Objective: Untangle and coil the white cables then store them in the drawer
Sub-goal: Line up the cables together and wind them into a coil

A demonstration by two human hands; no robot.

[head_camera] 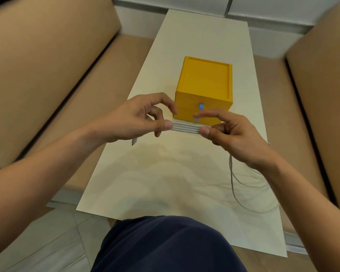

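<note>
A white cable (pixel 185 128) is folded into several parallel strands stretched between my two hands, just above the white table (pixel 165 183). My left hand (pixel 137 118) pinches the left end of the bundle between thumb and fingers; a plug end (pixel 134 141) hangs below it. My right hand (pixel 230 130) pinches the right end. The rest of the cable (pixel 234 185) trails in loose loops from under my right wrist across the table. Just behind the bundle stands a yellow drawer box (pixel 204 85) with two small blue handles (pixel 201 106), both drawers closed.
Tan sofa cushions (pixel 47 75) flank the narrow table on the left, and more tan cushions (pixel 322 85) on the right. My dark-clothed knee (pixel 165 246) is at the table's near edge. A white wall unit (pixel 263 8) lies beyond the far end.
</note>
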